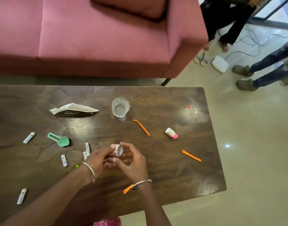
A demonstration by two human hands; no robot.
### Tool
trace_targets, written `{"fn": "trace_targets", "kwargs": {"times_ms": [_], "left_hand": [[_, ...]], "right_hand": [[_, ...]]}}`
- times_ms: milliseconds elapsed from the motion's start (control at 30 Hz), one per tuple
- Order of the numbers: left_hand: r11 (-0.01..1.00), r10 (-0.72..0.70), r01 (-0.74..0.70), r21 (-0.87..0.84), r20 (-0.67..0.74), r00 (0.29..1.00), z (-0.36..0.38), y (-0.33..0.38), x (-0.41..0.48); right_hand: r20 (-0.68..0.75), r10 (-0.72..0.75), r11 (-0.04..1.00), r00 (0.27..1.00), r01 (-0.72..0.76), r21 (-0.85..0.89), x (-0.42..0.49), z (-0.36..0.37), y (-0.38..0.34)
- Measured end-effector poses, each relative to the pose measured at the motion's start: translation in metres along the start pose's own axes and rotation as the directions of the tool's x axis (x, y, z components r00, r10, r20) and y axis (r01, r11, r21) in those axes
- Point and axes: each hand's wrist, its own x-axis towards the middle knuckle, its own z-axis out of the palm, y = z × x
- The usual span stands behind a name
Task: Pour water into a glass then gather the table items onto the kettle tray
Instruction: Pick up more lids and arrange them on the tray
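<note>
Head view: your left hand (99, 158) and right hand (132, 162) both grasp a small round clear-topped pot (118, 150), nearer you than the clear faceted drinking glass (120, 106).

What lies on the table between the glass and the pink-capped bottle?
In the head view, a bent orange stick lies between the glass and the pink-capped bottle, touching neither.

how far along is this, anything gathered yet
Done: unclear; the glass stands on the table, its water level hard to read. In hand: left hand and right hand hold a small jar. To do: green scoop, sachets, orange sticks and pink-capped bottle lie scattered; no kettle tray is in view.
</note>
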Motion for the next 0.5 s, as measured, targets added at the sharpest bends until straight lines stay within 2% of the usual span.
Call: {"fn": "trace_targets", "kwargs": {"times_ms": [100,167,233,300,367,433,500], "left_hand": [[1.0,0.009,-0.009,-0.024,0.001,1.0,0.01,0.006,0.011],[1.0,0.012,-0.012,-0.027,-0.01,1.0,0.014,0.008,0.018],[1.0,0.021,-0.022,-0.021,-0.03,0.999,0.014,0.011,0.024],[0.999,0.034,-0.035,-0.006,-0.049,0.998,0.012,0.016,0.028],[0.999,0.046,-0.046,0.005,-0.07,0.996,0.008,0.02,0.034],[0.998,0.055,-0.055,0.01,-0.081,0.995,0.004,0.024,0.039],[0.998,0.061,-0.06,0.013,-0.088,0.994,-0.003,0.025,0.046]], "right_hand": [[-0.046,0.003,1.0,0.999,-0.002,0.002,0.018,-0.013,0.006],[-0.18,0.052,0.999,0.982,-0.051,0.008,0.034,-0.03,0.017],[-0.351,0.091,0.994,0.932,-0.104,-0.018,0.054,-0.054,0.034],[-0.507,0.099,0.964,0.856,-0.209,-0.166,0.074,-0.083,0.055],[-0.574,0.083,0.855,0.815,-0.354,-0.379,0.092,-0.107,0.078],[-0.551,0.111,0.697,0.827,-0.46,-0.55,0.104,-0.124,0.097],[-0.501,0.152,0.586,0.852,-0.486,-0.648,0.113,-0.133,0.111]]}}
